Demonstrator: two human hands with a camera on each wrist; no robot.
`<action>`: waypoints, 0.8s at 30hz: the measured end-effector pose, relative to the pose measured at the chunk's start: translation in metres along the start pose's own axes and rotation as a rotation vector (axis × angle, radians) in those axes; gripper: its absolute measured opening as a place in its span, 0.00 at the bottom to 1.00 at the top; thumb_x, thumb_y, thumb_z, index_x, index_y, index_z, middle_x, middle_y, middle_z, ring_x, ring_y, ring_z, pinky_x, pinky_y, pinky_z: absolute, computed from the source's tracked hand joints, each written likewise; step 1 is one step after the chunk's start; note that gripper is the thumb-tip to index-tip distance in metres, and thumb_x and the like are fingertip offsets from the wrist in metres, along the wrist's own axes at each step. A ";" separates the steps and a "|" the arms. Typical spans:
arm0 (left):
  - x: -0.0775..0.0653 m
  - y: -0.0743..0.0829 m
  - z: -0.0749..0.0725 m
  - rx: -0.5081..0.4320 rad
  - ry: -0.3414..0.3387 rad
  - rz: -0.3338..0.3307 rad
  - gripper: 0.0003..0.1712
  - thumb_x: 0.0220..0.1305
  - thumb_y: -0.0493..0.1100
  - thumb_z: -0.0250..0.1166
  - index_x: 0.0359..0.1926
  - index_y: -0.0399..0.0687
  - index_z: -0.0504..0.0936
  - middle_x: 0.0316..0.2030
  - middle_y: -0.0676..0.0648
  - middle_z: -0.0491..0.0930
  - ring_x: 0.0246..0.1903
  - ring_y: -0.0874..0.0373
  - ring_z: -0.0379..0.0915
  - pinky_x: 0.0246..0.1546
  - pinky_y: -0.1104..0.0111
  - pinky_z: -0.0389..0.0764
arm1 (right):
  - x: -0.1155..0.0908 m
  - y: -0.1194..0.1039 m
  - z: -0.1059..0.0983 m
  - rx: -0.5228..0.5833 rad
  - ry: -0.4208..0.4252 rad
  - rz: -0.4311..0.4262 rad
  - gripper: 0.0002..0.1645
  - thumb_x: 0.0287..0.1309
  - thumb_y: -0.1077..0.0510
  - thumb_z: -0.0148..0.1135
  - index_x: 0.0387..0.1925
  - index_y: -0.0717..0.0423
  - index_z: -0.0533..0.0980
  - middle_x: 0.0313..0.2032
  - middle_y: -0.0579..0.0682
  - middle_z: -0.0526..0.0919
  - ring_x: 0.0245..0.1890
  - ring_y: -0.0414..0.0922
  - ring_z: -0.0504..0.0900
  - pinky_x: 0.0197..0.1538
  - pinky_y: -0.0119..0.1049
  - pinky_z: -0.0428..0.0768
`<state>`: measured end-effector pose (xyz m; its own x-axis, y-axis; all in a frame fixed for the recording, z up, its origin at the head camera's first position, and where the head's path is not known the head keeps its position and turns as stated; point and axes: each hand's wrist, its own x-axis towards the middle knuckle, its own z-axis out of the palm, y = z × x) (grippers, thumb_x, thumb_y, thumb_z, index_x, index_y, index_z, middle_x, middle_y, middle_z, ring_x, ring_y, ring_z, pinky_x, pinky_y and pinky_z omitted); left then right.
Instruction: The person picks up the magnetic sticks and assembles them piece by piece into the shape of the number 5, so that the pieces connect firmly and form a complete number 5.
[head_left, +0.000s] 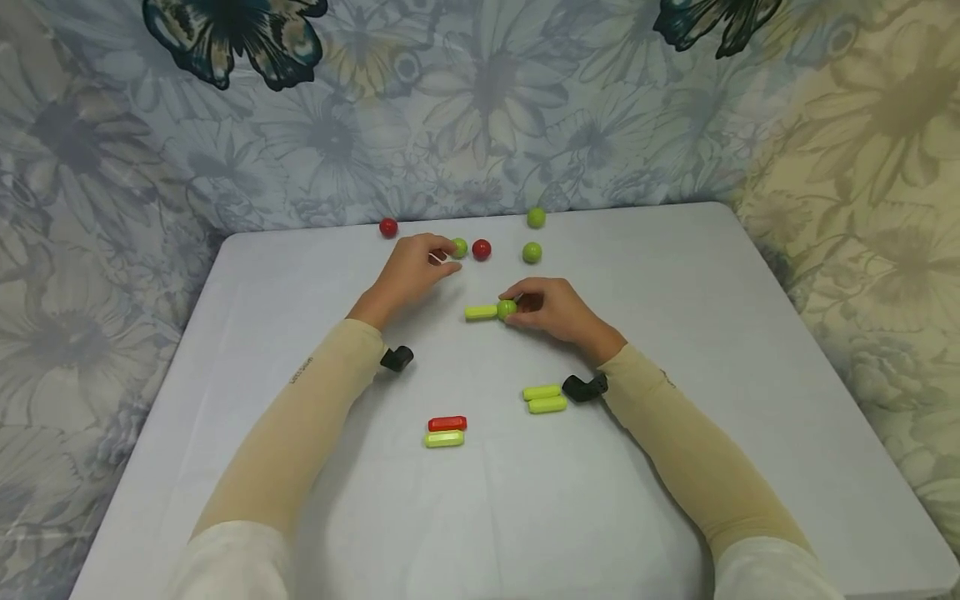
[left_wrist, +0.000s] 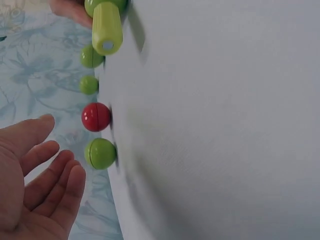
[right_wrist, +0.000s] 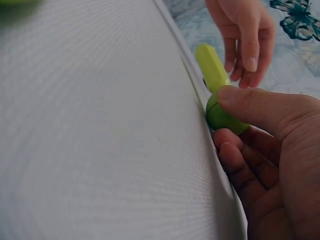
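Note:
My right hand point(head_left: 553, 308) pinches a green ball point(head_left: 507, 309) between thumb and fingers. A light green stick point(head_left: 481, 312) joins that ball end-on and points left; in the left wrist view a small grey disc shows in the stick's free end. My left hand point(head_left: 412, 265) reaches to another green ball point(left_wrist: 100, 153) in the back row, fingers loosely bent around air. In the left wrist view a gap shows between its fingertips and that ball. Just right of it sits a red ball point(head_left: 482, 249).
Two more green balls point(head_left: 532, 252) stand at the back right, and a red ball point(head_left: 387, 227) at the back edge. Nearer lie two light green sticks point(head_left: 547, 404) side by side, and a red stick point(head_left: 447, 423) beside a green stick point(head_left: 444, 439). A patterned cloth hangs behind the white table point(head_left: 645, 500).

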<state>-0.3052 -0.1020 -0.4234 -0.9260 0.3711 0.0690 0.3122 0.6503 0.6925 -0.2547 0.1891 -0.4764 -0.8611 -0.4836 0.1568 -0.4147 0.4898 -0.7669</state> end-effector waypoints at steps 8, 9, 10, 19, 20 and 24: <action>0.028 -0.004 -0.006 0.130 -0.016 0.005 0.23 0.76 0.43 0.72 0.67 0.43 0.85 0.65 0.44 0.81 0.59 0.46 0.79 0.60 0.57 0.80 | 0.001 0.001 0.000 -0.005 -0.007 0.009 0.20 0.61 0.60 0.83 0.55 0.53 0.89 0.45 0.47 0.88 0.41 0.46 0.82 0.46 0.39 0.80; 0.030 -0.004 -0.006 0.148 -0.029 0.010 0.24 0.76 0.43 0.71 0.68 0.43 0.84 0.67 0.44 0.80 0.61 0.45 0.78 0.62 0.56 0.79 | 0.001 0.001 0.000 -0.006 -0.005 0.008 0.20 0.61 0.60 0.83 0.55 0.53 0.89 0.45 0.46 0.88 0.41 0.46 0.82 0.46 0.39 0.80; 0.034 -0.003 -0.005 0.163 -0.042 0.015 0.24 0.76 0.43 0.71 0.69 0.42 0.84 0.69 0.43 0.78 0.64 0.45 0.76 0.65 0.55 0.77 | 0.000 0.001 0.000 -0.005 -0.003 0.007 0.20 0.61 0.60 0.83 0.55 0.53 0.89 0.45 0.46 0.88 0.41 0.46 0.82 0.45 0.39 0.80; 0.047 -0.001 0.000 0.203 -0.093 -0.019 0.23 0.79 0.38 0.66 0.71 0.43 0.82 0.73 0.43 0.75 0.73 0.46 0.68 0.74 0.55 0.67 | -0.001 0.002 0.003 0.011 -0.016 -0.002 0.20 0.62 0.60 0.82 0.56 0.54 0.89 0.46 0.47 0.89 0.41 0.45 0.82 0.46 0.39 0.80; 0.048 0.000 0.001 0.205 -0.088 -0.021 0.23 0.79 0.38 0.66 0.70 0.43 0.83 0.72 0.44 0.76 0.72 0.46 0.70 0.74 0.55 0.68 | -0.001 0.001 0.002 0.007 -0.014 -0.003 0.20 0.62 0.60 0.82 0.56 0.54 0.89 0.46 0.47 0.89 0.41 0.45 0.82 0.46 0.39 0.80; 0.052 0.001 0.005 0.215 -0.076 -0.011 0.20 0.78 0.37 0.66 0.66 0.41 0.86 0.67 0.44 0.81 0.68 0.46 0.73 0.71 0.54 0.71 | 0.000 -0.001 0.000 0.007 -0.005 0.000 0.20 0.61 0.61 0.82 0.55 0.53 0.89 0.44 0.46 0.88 0.41 0.45 0.82 0.46 0.41 0.81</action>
<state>-0.3520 -0.0788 -0.4232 -0.9135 0.4069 0.0018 0.3476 0.7781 0.5232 -0.2543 0.1892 -0.4757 -0.8596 -0.4875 0.1534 -0.4125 0.4847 -0.7713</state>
